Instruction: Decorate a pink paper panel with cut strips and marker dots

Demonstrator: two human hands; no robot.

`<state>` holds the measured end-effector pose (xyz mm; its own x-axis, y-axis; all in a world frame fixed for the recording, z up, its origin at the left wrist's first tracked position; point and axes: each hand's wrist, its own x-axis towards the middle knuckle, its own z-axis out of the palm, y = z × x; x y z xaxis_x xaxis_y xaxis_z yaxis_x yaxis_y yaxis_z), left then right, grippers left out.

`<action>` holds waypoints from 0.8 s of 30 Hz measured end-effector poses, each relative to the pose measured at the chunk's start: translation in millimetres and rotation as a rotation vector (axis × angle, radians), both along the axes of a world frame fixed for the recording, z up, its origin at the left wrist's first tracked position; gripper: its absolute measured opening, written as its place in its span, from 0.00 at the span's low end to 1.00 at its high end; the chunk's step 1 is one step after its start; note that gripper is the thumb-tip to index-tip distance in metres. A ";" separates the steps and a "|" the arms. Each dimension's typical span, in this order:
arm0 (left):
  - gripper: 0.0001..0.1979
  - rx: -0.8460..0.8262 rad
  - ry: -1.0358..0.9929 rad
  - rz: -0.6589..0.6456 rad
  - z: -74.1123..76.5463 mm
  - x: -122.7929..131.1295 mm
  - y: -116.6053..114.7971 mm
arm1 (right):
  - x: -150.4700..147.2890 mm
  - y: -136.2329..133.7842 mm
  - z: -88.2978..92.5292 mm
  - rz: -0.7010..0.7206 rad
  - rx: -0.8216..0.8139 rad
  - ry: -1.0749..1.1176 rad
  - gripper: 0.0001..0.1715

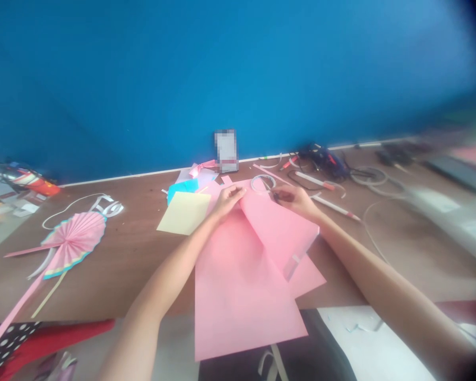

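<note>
**Pink sheet curled up between two hands**

A pleated paper fan lies near the left edge of the wooden table, and pale yellow paper sits mid-table. The left hand is closed, pinching the far edge of the pink paper sheet, which hangs over the table's near edge. The right hand has curled fingers at the sheet's raised top edge; whether it grips, I cannot tell. White-bodied pens lie beyond it.
</note>
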<state>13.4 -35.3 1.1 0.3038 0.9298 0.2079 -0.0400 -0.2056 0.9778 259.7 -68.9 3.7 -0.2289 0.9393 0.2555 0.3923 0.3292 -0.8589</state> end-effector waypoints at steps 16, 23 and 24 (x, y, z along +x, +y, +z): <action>0.05 -0.141 -0.337 -0.132 -9.8 -11.5 9.3 | 10.5 13.1 -15.5 -0.333 0.285 -0.359 0.25; 0.14 -0.165 -0.394 -0.092 -19.5 -19.8 24.8 | 11.1 6.1 -10.5 -0.454 0.249 -0.590 0.17; 0.14 -0.157 -0.389 -0.075 -20.8 -19.9 26.6 | 10.8 4.8 -8.7 -0.470 0.253 -0.659 0.16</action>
<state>-6.5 -8.8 -19.8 0.2991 0.9375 0.1778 -0.4213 -0.0374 0.9061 270.5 -64.0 -5.0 -0.0050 0.9064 0.4224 0.9310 0.1584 -0.3289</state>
